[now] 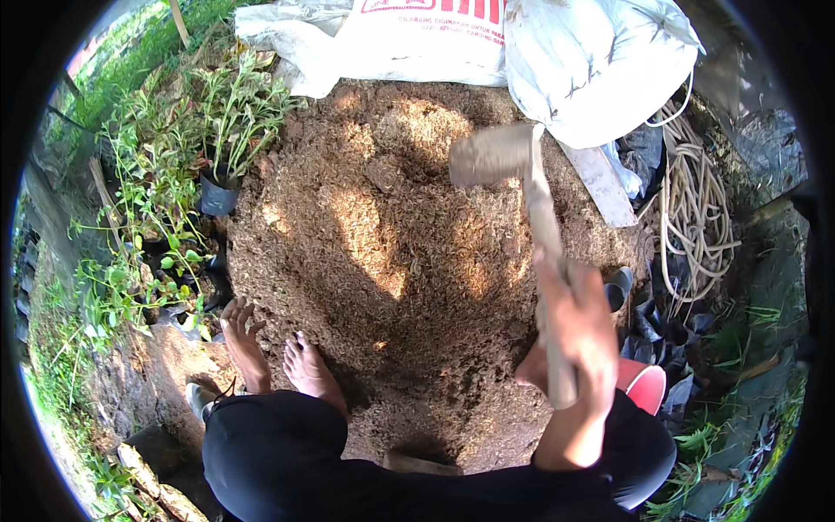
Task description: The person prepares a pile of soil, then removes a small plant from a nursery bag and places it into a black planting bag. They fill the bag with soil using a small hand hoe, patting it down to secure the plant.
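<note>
My right hand (pixel 577 323) is closed around the wooden handle of a short hoe (pixel 545 215), with the handle's end sticking out below my fist. The hoe's broad, soil-coated blade (pixel 492 155) is raised at the upper right of a wide heap of brown soil mixed with husk-like material (pixel 391 228); it looks slightly blurred. My left hand (pixel 242 349) is at the left edge of the heap, its fingers spread and holding nothing. Just right of it, my bare left foot (pixel 313 372) stands on the soil. The other foot is partly hidden behind my right wrist.
White sacks (pixel 424 46) line the heap's far side, a tied one (pixel 600 65) at right. A board (pixel 600 186), a coiled hose (pixel 695 215), a red container (pixel 646 385) and black plastic bags are at right. Leafy plants and a potted plant (pixel 218 192) border the left.
</note>
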A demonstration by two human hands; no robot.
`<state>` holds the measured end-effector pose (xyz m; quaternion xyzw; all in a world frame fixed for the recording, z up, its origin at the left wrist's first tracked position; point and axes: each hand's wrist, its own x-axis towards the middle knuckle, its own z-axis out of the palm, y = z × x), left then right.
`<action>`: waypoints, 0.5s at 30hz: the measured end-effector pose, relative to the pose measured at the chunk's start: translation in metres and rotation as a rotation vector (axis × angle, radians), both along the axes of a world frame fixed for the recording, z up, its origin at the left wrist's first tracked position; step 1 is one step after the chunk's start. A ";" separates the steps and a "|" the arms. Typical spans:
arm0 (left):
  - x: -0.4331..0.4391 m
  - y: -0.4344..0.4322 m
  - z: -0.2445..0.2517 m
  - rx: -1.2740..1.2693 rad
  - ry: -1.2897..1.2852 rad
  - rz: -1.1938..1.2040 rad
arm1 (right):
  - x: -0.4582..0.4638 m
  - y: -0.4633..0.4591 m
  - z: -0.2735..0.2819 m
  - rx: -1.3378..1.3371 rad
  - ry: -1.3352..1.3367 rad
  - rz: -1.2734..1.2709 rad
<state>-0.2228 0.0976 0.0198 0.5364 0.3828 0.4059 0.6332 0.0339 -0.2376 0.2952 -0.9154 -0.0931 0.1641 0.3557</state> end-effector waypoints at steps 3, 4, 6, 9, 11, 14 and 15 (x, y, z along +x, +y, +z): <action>0.010 -0.004 -0.002 0.031 -0.014 -0.040 | -0.002 0.034 -0.068 -0.120 -0.019 0.039; 0.014 -0.005 0.000 0.025 -0.045 -0.033 | 0.006 0.056 -0.093 -0.150 -0.001 0.016; 0.020 -0.008 0.005 0.029 -0.061 -0.043 | 0.034 0.092 -0.122 -0.229 0.079 0.012; 0.022 -0.007 0.010 0.038 -0.093 -0.030 | 0.078 0.128 -0.116 -0.120 0.031 0.148; 0.020 -0.002 0.008 -0.076 -0.129 0.004 | 0.091 0.140 -0.093 -0.142 0.083 0.151; 0.001 0.005 -0.003 -0.169 -0.138 -0.034 | 0.082 0.127 -0.053 -0.246 -0.136 0.225; -0.008 0.002 -0.007 -0.173 -0.148 -0.054 | 0.069 0.111 -0.041 -0.068 -0.227 0.239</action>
